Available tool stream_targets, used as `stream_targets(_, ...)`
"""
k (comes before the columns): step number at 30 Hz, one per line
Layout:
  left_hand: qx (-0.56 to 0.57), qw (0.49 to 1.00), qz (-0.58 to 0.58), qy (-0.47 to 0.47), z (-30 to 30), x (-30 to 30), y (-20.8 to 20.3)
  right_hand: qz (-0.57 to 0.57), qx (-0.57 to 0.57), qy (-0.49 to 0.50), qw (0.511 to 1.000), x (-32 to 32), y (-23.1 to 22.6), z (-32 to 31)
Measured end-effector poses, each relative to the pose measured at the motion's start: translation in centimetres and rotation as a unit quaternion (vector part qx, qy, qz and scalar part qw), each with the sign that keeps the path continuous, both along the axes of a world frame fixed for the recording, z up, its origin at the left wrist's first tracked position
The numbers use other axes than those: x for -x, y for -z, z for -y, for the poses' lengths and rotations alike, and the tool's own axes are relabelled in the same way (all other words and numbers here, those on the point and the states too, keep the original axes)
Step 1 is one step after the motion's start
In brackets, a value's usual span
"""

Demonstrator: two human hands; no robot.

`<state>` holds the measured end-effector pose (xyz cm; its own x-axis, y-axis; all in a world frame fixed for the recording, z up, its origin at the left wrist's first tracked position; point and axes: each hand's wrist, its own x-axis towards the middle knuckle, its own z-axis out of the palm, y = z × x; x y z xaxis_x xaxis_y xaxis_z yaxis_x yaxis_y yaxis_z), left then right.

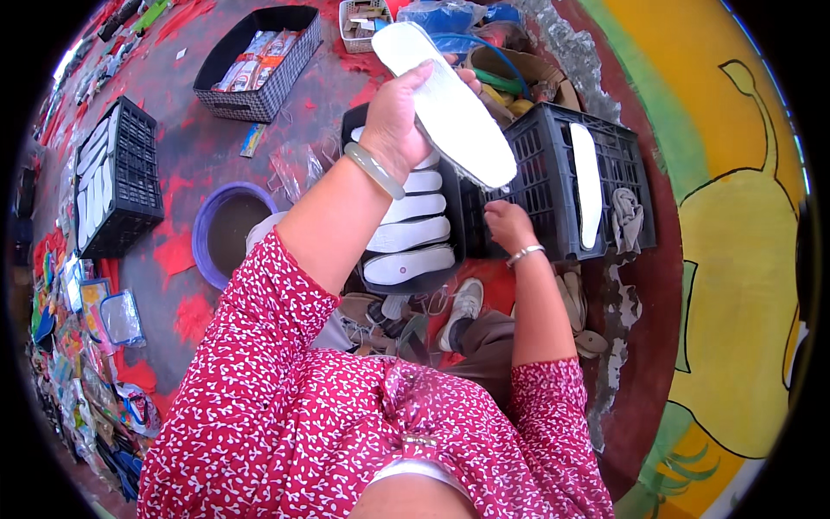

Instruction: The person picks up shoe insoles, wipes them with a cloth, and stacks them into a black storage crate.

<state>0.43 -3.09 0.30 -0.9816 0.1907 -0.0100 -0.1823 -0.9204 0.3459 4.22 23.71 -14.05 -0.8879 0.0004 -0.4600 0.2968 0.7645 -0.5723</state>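
Note:
My left hand (396, 117) grips a long white insole (454, 108), thumb on its upper face and fingers behind it. Its lower end has a ragged, fuzzy edge. Just below that end is my right hand (510, 227), fingers pinched together; whatever they hold, if anything, is too small to make out. Beneath the raised insole, a dark bin (460, 233) carries several more white insoles (411, 235) in a row. On the upturned-looking black plastic crate (540, 164) to the right lies another white insole (586, 186), beside a grey rag (627, 218).
A purple basin (204, 238) of murky water stands at left. Farther left, a black crate (138, 173) holds white insoles. A checked fabric bin (259, 99) with packets sits at the back. Plastic packages (121, 316) litter the left floor; a painted wall (735, 259) rises at right.

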Motion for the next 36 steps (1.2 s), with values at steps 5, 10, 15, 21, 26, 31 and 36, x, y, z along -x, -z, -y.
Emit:
stream_targets(5, 0.001, 0.998, -0.036, -0.046, 2.6, 2.4, 1.9, -0.05, -0.199, -0.134, 0.97, 1.5, 8.8, 0.4)
stream_targets(10, 0.05, 0.996, 0.002, -0.071, 3.4, 0.7, -0.5, 0.086, -0.203, -0.018, 0.975, 1.1, 18.2, -2.6)
stream_targets(15, 0.017, 0.999, 0.02, 0.02, 2.3, 0.3, -0.2, 0.103, 0.153, 0.372, 0.91, -4.0, 30.8, -4.9)
stream_targets(21, 0.102, 0.991, 0.073, 0.052, 1.0, -0.4, 1.0, 0.121, 0.013, 0.186, 0.975, -4.3, 33.5, -3.0)
stream_targets(26, 0.148, 0.984, 0.09, 0.043, -0.3, -0.9, 0.5, 0.117, 0.148, 0.221, 0.957, -4.5, 39.3, -2.8)
stream_targets(31, 0.187, 0.976, 0.079, 0.081, -2.6, 0.2, 1.1, -0.12, 0.141, 0.253, 0.95, -2.8, 44.5, -2.6)
stream_targets(36, 0.191, 0.974, 0.109, 0.047, -1.4, -1.5, 1.4, -0.032, 0.079, 0.164, 0.983, -2.0, 41.2, -0.9)
